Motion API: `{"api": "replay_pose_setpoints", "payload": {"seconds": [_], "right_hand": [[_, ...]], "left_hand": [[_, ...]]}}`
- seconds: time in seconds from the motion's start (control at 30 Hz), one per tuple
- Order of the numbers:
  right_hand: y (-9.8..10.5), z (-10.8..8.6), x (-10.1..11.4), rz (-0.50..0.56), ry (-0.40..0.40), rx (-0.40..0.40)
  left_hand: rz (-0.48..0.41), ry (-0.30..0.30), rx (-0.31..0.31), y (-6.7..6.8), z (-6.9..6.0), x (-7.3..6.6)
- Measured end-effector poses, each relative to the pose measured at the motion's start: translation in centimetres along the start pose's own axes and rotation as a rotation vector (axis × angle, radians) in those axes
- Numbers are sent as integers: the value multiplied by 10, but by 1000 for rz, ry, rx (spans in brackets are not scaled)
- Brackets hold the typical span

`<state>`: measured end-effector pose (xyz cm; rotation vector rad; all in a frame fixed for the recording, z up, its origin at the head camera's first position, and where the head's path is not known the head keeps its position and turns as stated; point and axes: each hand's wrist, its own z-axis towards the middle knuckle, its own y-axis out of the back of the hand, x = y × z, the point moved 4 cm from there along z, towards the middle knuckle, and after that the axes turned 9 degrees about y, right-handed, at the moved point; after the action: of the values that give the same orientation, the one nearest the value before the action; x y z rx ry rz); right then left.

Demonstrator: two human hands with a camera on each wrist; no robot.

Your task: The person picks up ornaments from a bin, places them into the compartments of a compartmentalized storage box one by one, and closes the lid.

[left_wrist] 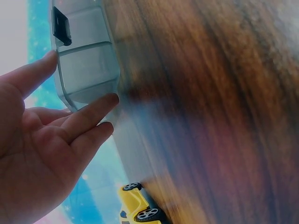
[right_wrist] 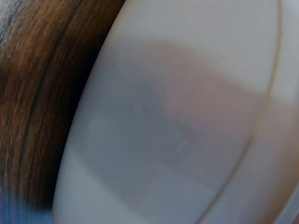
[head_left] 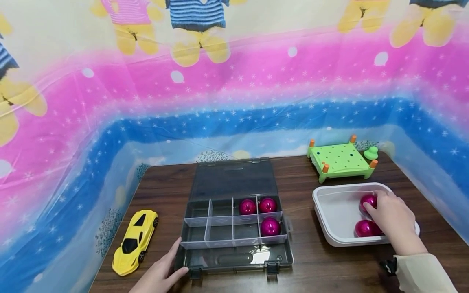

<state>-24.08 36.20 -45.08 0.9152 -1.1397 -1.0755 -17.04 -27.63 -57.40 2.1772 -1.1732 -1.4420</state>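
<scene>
A dark see-through compartment box (head_left: 234, 256) lies on the table with its lid folded back. Three shiny magenta balls, one of them the front ball (head_left: 270, 226), sit in separate compartments at its right. My left hand (head_left: 161, 268) touches the box's near left corner, thumb at the front and straight fingers along the side. My right hand (head_left: 393, 217) is inside a white plastic basin (head_left: 337, 240), thumb and fingers on either side of a magenta ball (head_left: 366, 201). Another magenta ball (head_left: 365, 228) lies below it, partly hidden by the hand. The right wrist view shows only the basin's wall (right_wrist: 140, 140).
A yellow toy car (head_left: 135, 242) stands left of the box. At the back right are a green toy bed (head_left: 342, 158) with orange posts and a small green knobbed piece (head_left: 371, 153). A printed cloth (head_left: 234, 89) hangs behind the wooden table (head_left: 168, 183).
</scene>
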Motion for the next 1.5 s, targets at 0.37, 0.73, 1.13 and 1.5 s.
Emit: {"api": "replay_pose_setpoints", "payload": {"seconds": [0.37,0.73,1.13,1.5], "right_hand": [[-6,-1,-2,-15,30,22],[-1,-2,-1,3,50,35],[9,-10,17,53,137,-97],[29,-13,45,71,205,-188]], "left_hand": [[-5,8,-13,-2,-3,-3],[-13,8,-2,-3,-1,1],[-17,0,0,0,-4,-6],[-7,15,-1,0,-2,-5]]}}
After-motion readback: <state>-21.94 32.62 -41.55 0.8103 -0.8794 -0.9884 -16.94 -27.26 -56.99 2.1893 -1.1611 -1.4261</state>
